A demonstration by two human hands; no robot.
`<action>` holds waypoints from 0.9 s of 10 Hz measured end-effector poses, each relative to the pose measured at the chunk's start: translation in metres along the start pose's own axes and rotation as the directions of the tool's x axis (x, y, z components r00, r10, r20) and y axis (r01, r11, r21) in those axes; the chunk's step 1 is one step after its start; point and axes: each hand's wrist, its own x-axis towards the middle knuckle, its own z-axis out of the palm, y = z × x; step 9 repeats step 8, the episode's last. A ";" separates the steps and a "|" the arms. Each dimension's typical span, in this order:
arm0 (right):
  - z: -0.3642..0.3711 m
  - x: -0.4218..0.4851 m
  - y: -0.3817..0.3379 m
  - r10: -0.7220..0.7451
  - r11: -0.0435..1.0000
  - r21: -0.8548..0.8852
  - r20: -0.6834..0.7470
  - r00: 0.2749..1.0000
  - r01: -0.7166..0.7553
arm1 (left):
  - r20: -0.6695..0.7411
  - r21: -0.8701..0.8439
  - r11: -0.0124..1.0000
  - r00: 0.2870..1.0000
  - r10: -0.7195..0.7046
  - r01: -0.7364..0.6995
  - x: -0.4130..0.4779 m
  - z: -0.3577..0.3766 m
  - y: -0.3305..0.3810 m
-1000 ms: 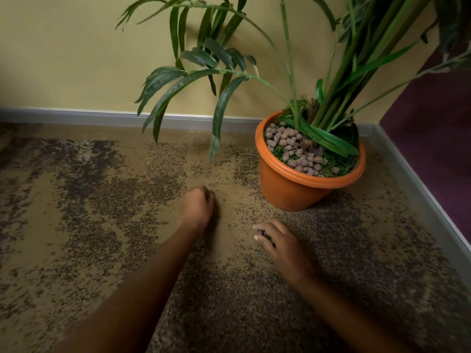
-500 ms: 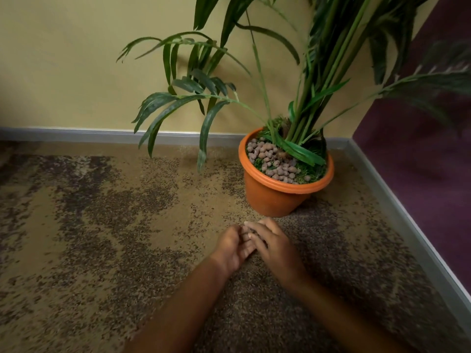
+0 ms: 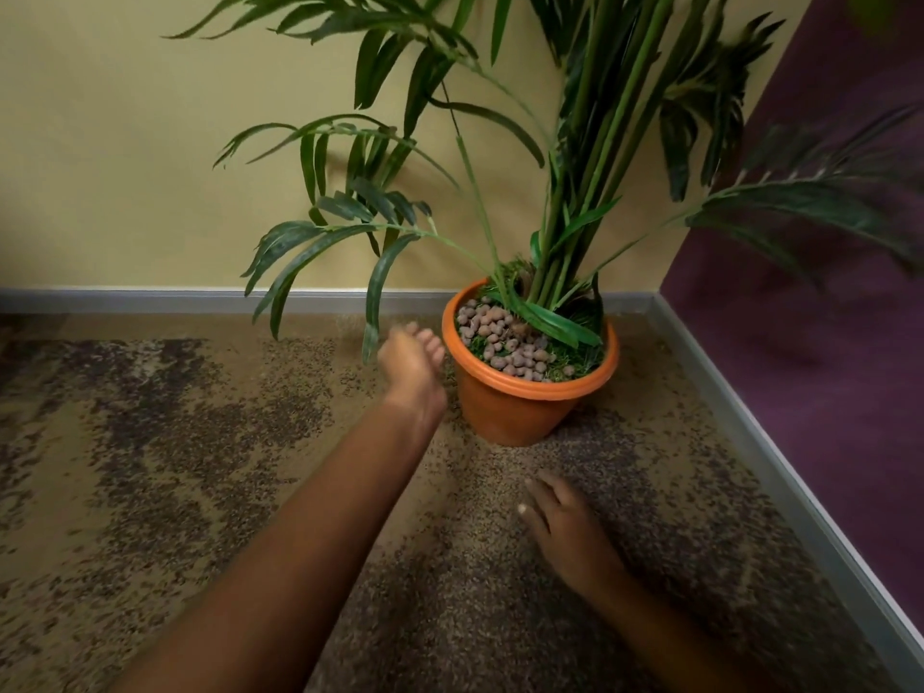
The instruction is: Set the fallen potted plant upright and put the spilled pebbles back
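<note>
On the speckled carpet point(image 3: 200, 442) in the corner, the left hand point(image 3: 411, 362), loosely cupped, contents unseen, hovers just left of the upright pot point(image 3: 520, 407), likely to tip pebbles point(image 3: 500, 337) in, while the right hand point(image 3: 565, 527) rests flat, fingers spread, empty.

One orange pot point(image 3: 515, 407) stands on the carpet holding one palm plant point(image 3: 575, 232) with several stems, a heap of pebbles point(image 3: 505, 342) too many to count lies inside it, and two hands are in view.
</note>
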 end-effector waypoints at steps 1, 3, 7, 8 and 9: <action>0.007 -0.003 0.011 -0.013 0.998 -0.067 0.121 0.993 0.021 | 0.065 0.035 0.998 0.997 0.045 -0.047 -0.004 0.030 0.012; 0.007 -0.002 0.015 -0.024 0.998 -0.045 0.163 0.986 0.032 | 0.172 0.293 0.950 0.984 0.054 -0.104 0.002 0.057 -0.003; 0.011 -0.009 0.008 -0.014 0.990 -0.137 0.076 0.997 0.025 | 0.580 0.735 0.033 0.653 0.486 -0.677 -0.010 -0.044 -0.078; 0.014 -0.007 0.000 0.011 0.987 -0.160 0.042 0.999 -0.004 | 0.562 0.827 -0.210 0.772 0.297 -0.521 -0.010 -0.096 -0.104; 0.014 -0.007 0.000 0.011 0.987 -0.160 0.042 0.999 -0.004 | 0.562 0.827 -0.210 0.772 0.297 -0.521 -0.010 -0.096 -0.104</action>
